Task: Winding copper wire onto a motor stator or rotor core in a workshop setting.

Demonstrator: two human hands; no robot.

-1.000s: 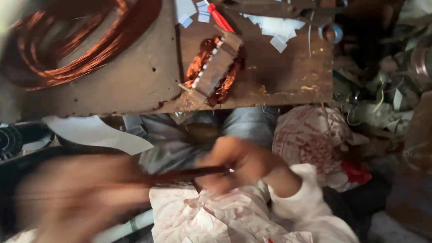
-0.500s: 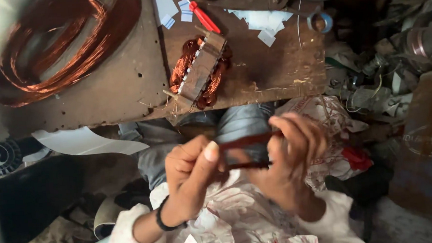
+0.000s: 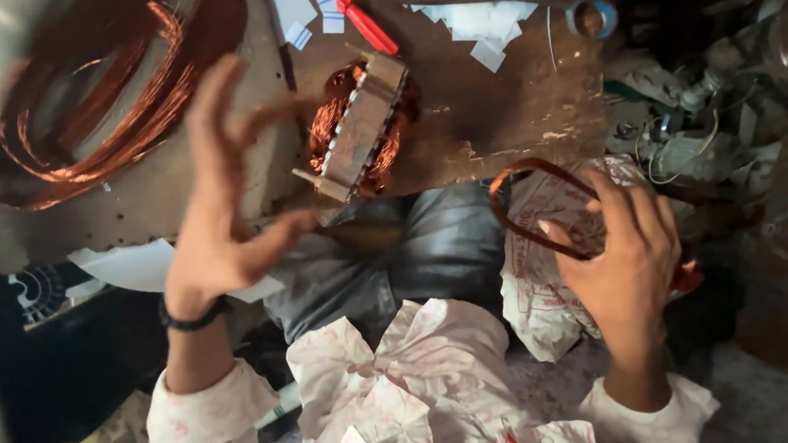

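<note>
Right hand (image 3: 625, 254) grips a loop of reddish-brown copper wire (image 3: 537, 205) over the lap, beside a white printed plastic bag (image 3: 542, 304). Left hand (image 3: 218, 208) is raised, fingers spread, holding nothing, near the copper-wound metal stator (image 3: 362, 129) on the worn brown workbench (image 3: 497, 126).

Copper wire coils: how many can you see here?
3. A big loose coil lies on the board's left, one is wound in the motor core, and the right hand holds a small loop. More may be hidden.
</note>
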